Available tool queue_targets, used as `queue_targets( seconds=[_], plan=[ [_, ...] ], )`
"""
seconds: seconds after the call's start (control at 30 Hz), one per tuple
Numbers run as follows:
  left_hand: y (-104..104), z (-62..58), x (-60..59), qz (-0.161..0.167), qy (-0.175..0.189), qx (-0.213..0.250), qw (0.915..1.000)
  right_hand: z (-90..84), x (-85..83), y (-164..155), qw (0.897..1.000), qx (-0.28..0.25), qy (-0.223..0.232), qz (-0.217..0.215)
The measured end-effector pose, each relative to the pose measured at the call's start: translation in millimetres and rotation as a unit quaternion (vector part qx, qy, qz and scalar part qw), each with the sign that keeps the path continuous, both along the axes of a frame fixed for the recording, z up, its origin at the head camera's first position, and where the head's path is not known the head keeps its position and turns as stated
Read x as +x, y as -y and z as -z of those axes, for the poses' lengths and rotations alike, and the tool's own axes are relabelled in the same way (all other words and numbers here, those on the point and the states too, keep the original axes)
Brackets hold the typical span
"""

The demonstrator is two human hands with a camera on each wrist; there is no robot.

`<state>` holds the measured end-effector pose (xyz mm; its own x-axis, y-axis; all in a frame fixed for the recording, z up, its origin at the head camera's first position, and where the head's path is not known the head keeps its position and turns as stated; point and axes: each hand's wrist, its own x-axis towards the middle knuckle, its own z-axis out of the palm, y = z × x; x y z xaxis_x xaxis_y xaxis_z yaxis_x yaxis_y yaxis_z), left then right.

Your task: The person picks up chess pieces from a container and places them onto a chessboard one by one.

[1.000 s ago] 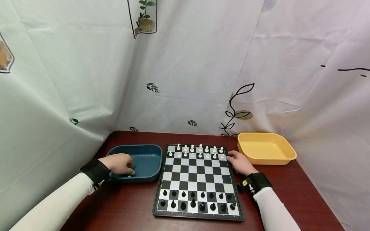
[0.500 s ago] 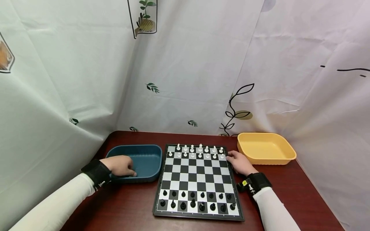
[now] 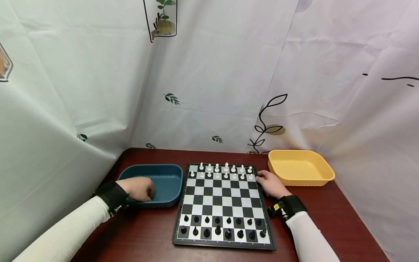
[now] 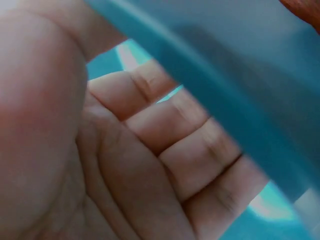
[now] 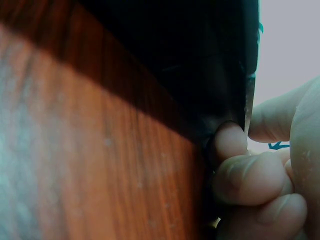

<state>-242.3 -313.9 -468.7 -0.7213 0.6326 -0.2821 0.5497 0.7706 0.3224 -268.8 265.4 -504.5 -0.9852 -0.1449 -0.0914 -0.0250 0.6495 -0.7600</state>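
My left hand (image 3: 140, 189) reaches down into the blue tray (image 3: 165, 202), palm lowered and fingers bent toward its floor. In the left wrist view the tray's rim (image 4: 200, 97) covers the fingertips, so whether they hold anything is hidden. To the right lies a black-and-white chessboard (image 3: 217, 201). White chess pieces (image 3: 226, 166) stand in two rows at its far end, black chess pieces (image 3: 218, 230) in two rows at the near end. My right hand (image 3: 271, 184) grips the board's right edge near the far corner. Its fingers (image 5: 252, 177) curl against that dark edge in the right wrist view.
A yellow tray (image 3: 301, 182) sits at the back right, just beyond my right hand. The dark red wooden table (image 3: 144, 233) ends against a pale printed cloth (image 3: 203, 109) behind and at both sides.
Inside the blue tray, my left hand shifts slightly, its fingertips reaching right and then drawing back. A small white bit seen by its fingers earlier is now out of sight. The right hand stays put.
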Motion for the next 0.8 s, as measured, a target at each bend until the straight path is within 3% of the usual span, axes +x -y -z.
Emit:
queue_targets(
  seconds=[0.13, 0.3, 0.4, 0.53, 0.8],
  plan=[
    [-3, -5.7, 3.2, -0.012, 0.013, -0.001, 0.9998, -0.2, 0.5, 0, 1.000, -0.002, 0.003, -0.002],
    [-18, -37.2, 22.7, -0.008, 0.011, 0.018, 0.9997, -0.4, 0.6, -1, 1.000, -0.003, 0.000, -0.004],
    [-26, -49.2, 31.6, -0.017, -0.001, 0.011, 0.9998, -0.1, 0.3, -2, 1.000, -0.003, -0.003, -0.005],
    [-33, -54.2, 35.7, -0.030, -0.023, -0.005, 0.9993, 0.8, 0.0, -2, 1.000, -0.001, -0.003, -0.002],
    [-39, -51.7, 29.3, -0.031, -0.060, 0.009, 0.9977, -0.6, 1.3, -1, 1.000, 0.004, -0.005, -0.001]
  ],
)
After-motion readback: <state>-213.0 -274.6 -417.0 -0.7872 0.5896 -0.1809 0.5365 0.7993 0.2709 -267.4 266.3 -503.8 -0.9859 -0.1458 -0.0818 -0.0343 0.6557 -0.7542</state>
